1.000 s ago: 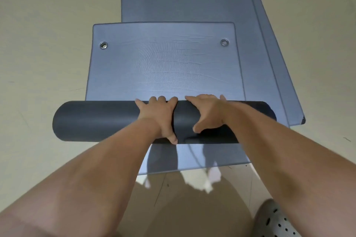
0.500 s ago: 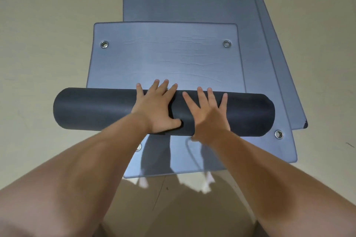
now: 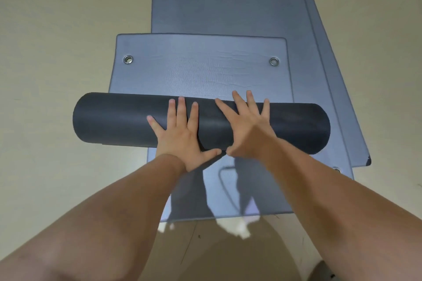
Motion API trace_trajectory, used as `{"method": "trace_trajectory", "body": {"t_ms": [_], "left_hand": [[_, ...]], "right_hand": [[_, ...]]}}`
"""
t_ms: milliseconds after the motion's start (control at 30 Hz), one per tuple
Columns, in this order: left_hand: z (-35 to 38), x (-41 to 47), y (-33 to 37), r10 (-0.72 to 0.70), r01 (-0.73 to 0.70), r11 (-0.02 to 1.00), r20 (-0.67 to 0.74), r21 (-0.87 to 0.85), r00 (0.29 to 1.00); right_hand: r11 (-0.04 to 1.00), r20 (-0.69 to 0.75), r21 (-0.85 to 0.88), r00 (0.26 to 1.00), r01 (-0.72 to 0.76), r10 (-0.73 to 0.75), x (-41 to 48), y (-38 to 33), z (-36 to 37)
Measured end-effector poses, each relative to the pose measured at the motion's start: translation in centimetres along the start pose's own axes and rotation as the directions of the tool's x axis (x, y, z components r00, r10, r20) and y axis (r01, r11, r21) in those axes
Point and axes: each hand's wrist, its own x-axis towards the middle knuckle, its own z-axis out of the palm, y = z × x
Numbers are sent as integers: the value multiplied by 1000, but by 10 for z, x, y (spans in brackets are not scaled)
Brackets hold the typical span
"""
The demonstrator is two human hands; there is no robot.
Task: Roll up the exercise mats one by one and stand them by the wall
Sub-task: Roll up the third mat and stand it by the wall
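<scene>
Across the near end of the stacked mats (image 3: 269,189), we are pressing left hand (image 3: 180,134) and right hand (image 3: 246,128), fingers spread flat and gripping nothing, on the middle of the roll (image 3: 114,118), probably to drive it straight toward the eyeleted flap (image 3: 201,70) beyond.

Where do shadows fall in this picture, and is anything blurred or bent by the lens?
Head view: arm shadows fall on the lower mat nearer than the dark roll; left hand and right hand are sharp; forearms at the bottom look soft and enlarged by the wide lens.
</scene>
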Motion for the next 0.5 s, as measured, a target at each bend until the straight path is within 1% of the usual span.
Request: {"method": "trace_trajectory", "body": {"t_ms": [33, 67, 133, 233, 333, 433, 500], "left_hand": [[-6, 9, -1, -3, 3, 1000, 8, -2, 1000], [-13, 18, -2, -3, 3, 1000, 19, -4, 1000], [-25, 34, -4, -1, 1, 1000, 57, 0, 998], [-37, 48, -3, 0, -3, 1000, 122, 23, 993], [-44, 56, -4, 4, -6, 1000, 140, 17, 990], [-48, 55, -8, 56, -58, 998, 111, 13, 992], [-42, 44, -11, 91, -93, 995, 50, 31, 995]], "right_hand": [[997, -54, -82, 998, 8, -12, -6, -1, 7], [988, -77, -156, 997, -6, -6, -9, 0, 13], [974, -86, -217, 995, -59, 41, -5, 3, 15], [977, -49, -196, 996, -78, 70, 13, 7, 5], [988, 3, -142, 998, -65, 66, 25, 11, -8], [990, 21, -131, 998, -49, 52, 25, 15, -14], [991, 14, -128, 999, -47, 49, 19, 15, -14]]}}
